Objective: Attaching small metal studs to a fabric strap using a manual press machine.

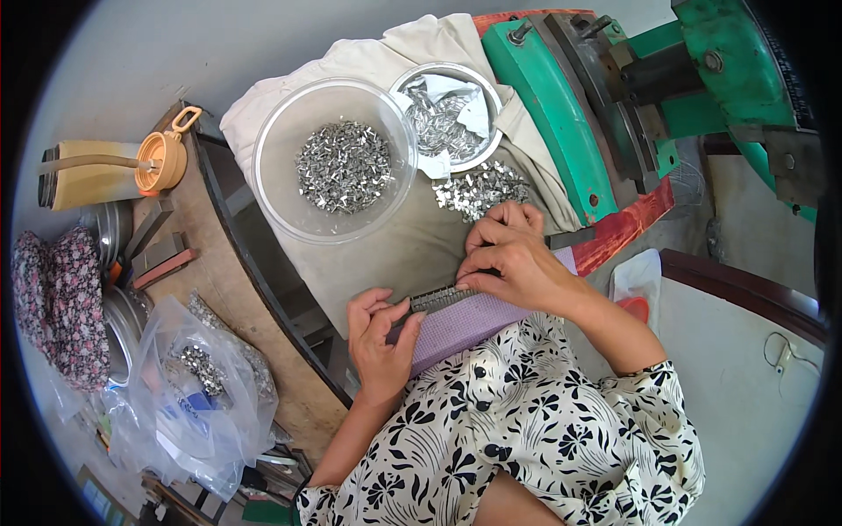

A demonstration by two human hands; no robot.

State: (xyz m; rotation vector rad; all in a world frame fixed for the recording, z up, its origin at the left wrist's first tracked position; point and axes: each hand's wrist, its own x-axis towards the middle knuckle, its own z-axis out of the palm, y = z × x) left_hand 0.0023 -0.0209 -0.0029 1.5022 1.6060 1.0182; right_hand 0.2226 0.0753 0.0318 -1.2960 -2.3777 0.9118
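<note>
A narrow dark metal strip (431, 301) with a row of small upright pins lies along the far edge of a purple woven pad (469, 326) across my lap. My left hand (377, 342) holds the strip's left end, with thumb and curled fingers around it. Over the right end, my right hand (513, 263) has thumb and forefinger pinched together; whatever is between them is too small to make out. Just beyond that hand, a loose pile of small shiny metal pieces (478, 188) lies on the beige cloth (421, 254).
Beyond my hands stand a clear plastic tub (267, 188) of small metal pieces and a white bowl (500, 105) holding shiny thin parts and paper. A green machine (553, 123) rises at the right. A wooden table (219, 254) on the left carries a plastic bag (167, 412) and an orange-lidded bottle (162, 162).
</note>
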